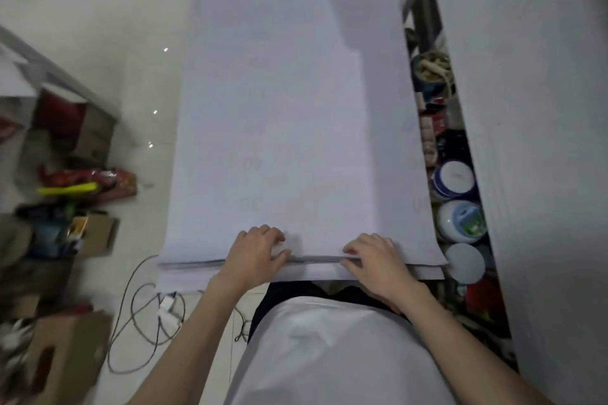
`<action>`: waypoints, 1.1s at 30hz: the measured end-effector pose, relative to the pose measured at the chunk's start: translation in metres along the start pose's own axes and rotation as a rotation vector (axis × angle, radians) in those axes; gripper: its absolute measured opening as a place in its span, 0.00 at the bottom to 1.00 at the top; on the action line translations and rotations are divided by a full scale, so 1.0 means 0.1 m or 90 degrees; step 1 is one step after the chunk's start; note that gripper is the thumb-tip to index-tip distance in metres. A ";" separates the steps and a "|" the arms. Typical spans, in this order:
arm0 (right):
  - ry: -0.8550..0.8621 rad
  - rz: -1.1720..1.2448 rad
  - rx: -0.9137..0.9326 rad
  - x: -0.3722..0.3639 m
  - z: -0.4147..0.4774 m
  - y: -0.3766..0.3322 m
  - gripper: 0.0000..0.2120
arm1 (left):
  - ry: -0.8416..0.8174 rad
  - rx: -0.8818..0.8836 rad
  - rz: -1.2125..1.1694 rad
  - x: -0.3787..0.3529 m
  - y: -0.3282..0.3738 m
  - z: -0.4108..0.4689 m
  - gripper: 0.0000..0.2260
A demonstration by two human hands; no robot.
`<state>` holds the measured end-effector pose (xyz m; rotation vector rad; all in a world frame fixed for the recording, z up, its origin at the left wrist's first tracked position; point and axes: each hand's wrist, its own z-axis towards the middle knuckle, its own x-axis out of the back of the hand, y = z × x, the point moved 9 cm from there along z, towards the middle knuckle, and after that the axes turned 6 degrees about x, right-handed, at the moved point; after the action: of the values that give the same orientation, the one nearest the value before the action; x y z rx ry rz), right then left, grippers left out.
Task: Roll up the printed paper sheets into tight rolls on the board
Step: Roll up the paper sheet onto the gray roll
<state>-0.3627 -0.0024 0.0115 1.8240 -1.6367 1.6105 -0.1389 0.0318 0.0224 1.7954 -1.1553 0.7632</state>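
The paper sheets (279,115) lie flat along the board (177,281), not yet rolled. The left hand (260,253) and right hand (375,260) pinch their near edge with curled fingers, set apart, likely to start the first turn evenly

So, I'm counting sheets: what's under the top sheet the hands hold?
Under the top sheet lie more white sheets; their stacked edges show beside the left hand and right hand. Anything lower is covered.

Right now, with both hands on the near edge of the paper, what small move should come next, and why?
Probably curl the near edge over and away to start a tight first turn. The left hand and right hand hold the paper at that edge, and it lies flat, unrolled.
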 end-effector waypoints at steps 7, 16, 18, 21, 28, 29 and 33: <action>-0.047 -0.030 -0.006 -0.04 0.19 0.03 0.07 | -0.016 0.026 0.012 -0.05 -0.34 -0.09 0.09; 0.053 0.071 -0.104 0.23 0.42 0.14 0.04 | 0.084 0.013 -0.090 0.23 -0.47 0.17 0.19; 0.101 0.068 -0.102 0.27 0.48 0.17 0.03 | 0.168 -0.077 0.002 0.31 -0.39 0.21 0.22; 0.174 0.028 -0.041 0.31 0.56 0.16 0.05 | 0.208 -0.163 0.078 0.28 -0.36 0.27 0.22; 0.206 -0.172 0.168 0.17 0.41 0.06 0.15 | 0.234 -0.183 0.047 0.03 -0.52 0.28 0.13; 0.189 -0.188 0.164 0.14 0.38 0.10 0.19 | 0.241 -0.180 0.033 0.03 -0.54 0.28 0.13; 0.207 -0.201 0.151 0.18 0.33 0.16 0.20 | 0.292 -0.226 0.061 0.11 -0.45 0.24 0.13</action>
<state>-0.3609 -0.0424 0.0053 1.7016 -1.0036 1.8882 -0.0917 0.0159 0.0060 1.1998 -0.9971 0.9044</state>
